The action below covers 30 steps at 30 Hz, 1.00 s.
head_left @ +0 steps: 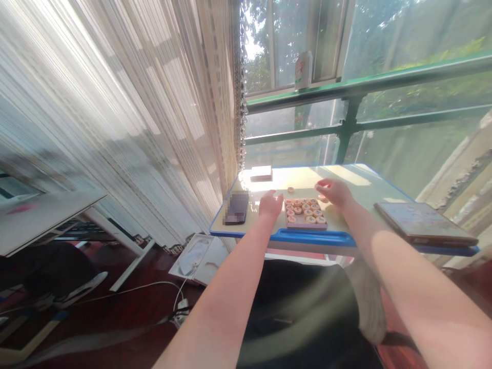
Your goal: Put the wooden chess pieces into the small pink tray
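A small tray (pixel 306 224) packed with several round wooden chess pieces lies on a blue-edged table (pixel 307 237). My left hand (pixel 270 204) rests on the tabletop against the tray's left side, fingers curled. My right hand (pixel 333 190) hovers just beyond the tray's right far corner, fingers bent over a piece (pixel 321 198) there; whether it grips the piece is unclear. One loose piece (pixel 291 189) lies on the table beyond the tray.
A dark phone (pixel 237 207) lies left of my left hand. A small box (pixel 261 173) sits at the table's far left. A folded board (pixel 423 223) lies at the right edge. Curtains hang left, windows behind; cables and a white case lie on the floor.
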Tool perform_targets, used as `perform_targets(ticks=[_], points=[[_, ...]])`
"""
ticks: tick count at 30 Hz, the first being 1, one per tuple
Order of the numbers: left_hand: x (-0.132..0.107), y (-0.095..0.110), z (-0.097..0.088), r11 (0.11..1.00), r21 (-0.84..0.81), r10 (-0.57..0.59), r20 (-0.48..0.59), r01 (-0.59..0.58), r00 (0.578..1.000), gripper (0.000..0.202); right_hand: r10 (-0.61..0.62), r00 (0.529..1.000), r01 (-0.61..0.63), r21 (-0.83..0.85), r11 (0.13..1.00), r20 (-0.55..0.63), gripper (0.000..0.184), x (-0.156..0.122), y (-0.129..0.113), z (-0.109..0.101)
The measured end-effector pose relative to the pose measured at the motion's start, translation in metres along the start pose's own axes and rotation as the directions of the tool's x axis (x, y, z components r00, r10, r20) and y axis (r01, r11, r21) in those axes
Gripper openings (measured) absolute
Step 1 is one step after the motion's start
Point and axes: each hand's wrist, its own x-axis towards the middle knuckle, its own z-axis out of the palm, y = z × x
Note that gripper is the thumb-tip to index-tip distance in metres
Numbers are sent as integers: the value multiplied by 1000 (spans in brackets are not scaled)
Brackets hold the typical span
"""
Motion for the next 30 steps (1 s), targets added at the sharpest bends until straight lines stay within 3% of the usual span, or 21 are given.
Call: perform_targets(ticks=[3, 6, 9, 13, 17, 20, 26, 30], points=[[-4, 3, -6, 992, -87, 76, -116, -87, 990, 41, -81, 997, 79, 184, 980, 3, 41, -11, -16, -5], [-10, 5, -12, 953, -163, 211, -249, -256, 945, 29, -204, 979, 185, 371, 910, 11, 41, -33, -34, -4], [-14, 4, -15, 901, -175, 357, -224, -398, 907, 15, -260, 966, 236, 405, 883, 3, 32, -56, -44, 3], [-16, 3, -15, 825, -212, 503, -147, -523, 852, 18, -306, 948, 319, 276, 907, -89, 25, -65, -43, 10], [-16, 4, -13, 797, -236, 549, -105, -557, 830, 24, -367, 914, 400, 236, 886, -172, 22, -62, -42, 10], [-16, 5, -13, 801, -226, 550, -90, -555, 830, 26, -415, 897, 441, 230, 868, -153, 16, -63, -45, 7], [-17, 8, -11, 791, -172, 581, -87, -587, 809, 24, -348, 930, 366, 261, 893, -117, 12, -68, -48, 6], [-19, 12, -12, 786, -184, 584, -93, -590, 806, 18, -336, 934, 357, 351, 866, -121, 12, -69, -50, 4]])
